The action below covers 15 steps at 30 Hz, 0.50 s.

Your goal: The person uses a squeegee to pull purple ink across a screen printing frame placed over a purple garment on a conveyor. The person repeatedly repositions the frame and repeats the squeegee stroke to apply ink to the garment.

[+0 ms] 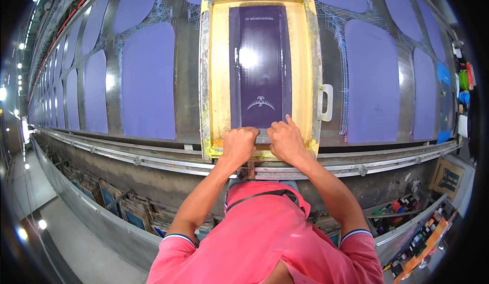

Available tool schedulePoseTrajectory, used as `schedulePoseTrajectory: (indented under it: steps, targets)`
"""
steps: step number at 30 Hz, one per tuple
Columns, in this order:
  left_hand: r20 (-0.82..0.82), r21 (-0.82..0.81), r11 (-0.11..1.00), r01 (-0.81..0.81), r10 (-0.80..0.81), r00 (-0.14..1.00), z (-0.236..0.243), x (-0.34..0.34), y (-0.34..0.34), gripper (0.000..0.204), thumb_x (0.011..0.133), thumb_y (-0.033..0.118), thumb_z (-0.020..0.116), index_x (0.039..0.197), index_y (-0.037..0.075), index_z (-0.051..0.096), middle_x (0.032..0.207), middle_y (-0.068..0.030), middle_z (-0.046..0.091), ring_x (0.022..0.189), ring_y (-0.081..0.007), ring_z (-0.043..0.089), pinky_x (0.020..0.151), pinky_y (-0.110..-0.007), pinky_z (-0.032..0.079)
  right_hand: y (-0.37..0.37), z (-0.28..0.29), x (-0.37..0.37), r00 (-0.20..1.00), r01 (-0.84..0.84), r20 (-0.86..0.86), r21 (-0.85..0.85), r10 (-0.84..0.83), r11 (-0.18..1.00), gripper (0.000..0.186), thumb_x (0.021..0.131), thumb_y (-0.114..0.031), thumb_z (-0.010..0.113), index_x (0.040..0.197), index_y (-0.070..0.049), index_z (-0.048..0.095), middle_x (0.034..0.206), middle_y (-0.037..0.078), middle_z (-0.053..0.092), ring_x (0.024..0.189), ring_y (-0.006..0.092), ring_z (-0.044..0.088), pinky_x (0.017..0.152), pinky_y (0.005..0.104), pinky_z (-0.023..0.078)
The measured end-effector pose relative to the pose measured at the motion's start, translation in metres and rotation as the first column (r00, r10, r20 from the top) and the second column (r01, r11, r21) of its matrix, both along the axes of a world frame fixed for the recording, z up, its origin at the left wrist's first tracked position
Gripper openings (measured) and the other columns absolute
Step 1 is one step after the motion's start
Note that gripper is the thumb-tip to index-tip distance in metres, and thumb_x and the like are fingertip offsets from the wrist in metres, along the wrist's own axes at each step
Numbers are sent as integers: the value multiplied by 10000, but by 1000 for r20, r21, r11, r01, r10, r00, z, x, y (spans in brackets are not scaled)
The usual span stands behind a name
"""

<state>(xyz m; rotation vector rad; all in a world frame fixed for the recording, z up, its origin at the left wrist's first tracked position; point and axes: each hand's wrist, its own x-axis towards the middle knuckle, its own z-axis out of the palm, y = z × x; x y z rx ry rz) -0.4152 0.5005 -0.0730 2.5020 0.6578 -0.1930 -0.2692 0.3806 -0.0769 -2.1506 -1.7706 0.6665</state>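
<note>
A screen-printing frame (206, 70) with a metal rim and yellow inner border lies on the long table in front of me. Its dark purple mesh panel (260, 70) shows a small line of lettering at the far end and a pale winged emblem (261, 103) nearer me. At the near end of the panel, my left hand (240, 144) and my right hand (287, 140) are closed round the two ends of a squeegee (263, 137). Only its middle shows between my fists; the blade is hidden. My right index finger points up along the panel.
Purple-blue fabric pieces (148, 83) lie in rows left and right of the frame. A pale handle (326, 102) juts from its right side. A metal rail (153, 157) runs along the table's near edge. Framed screens (130, 207) stand below; bottles (400, 205) sit lower right.
</note>
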Motion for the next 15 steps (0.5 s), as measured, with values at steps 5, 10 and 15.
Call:
schedulePoseTrajectory:
  steps: [5, 10, 15]
  targets:
    - [6, 68, 997, 33, -33, 999, -3, 52, 62, 245, 685, 52, 643, 860, 146, 787, 713, -179, 695, 697, -368, 700, 652, -465, 571, 55, 1, 56, 1000, 5, -14, -78, -6, 997, 174, 697, -91, 688, 866, -52, 708, 908, 139, 678, 923, 334, 665, 1046, 536, 451]
    - [59, 221, 975, 5, -18, 998, -17, 188, 196, 207, 712, 103, 650, 860, 147, 790, 780, -202, 710, 764, -384, 712, 716, -489, 579, 195, -12, 184, 986, 117, 122, -57, -110, 991, 173, 712, -89, 631, 837, -72, 749, 857, 209, 724, 854, 393, 704, 802, 500, 558]
    - [42, 288, 958, 0, -13, 999, -21, 291, 294, 270, 699, 118, 668, 943, 109, 783, 845, -206, 731, 849, -378, 723, 780, -486, 573, 297, -13, 285, 977, 143, 174, -98, -124, 985, 268, 702, -137, 679, 952, -98, 771, 945, 212, 735, 919, 402, 708, 825, 490, 564]
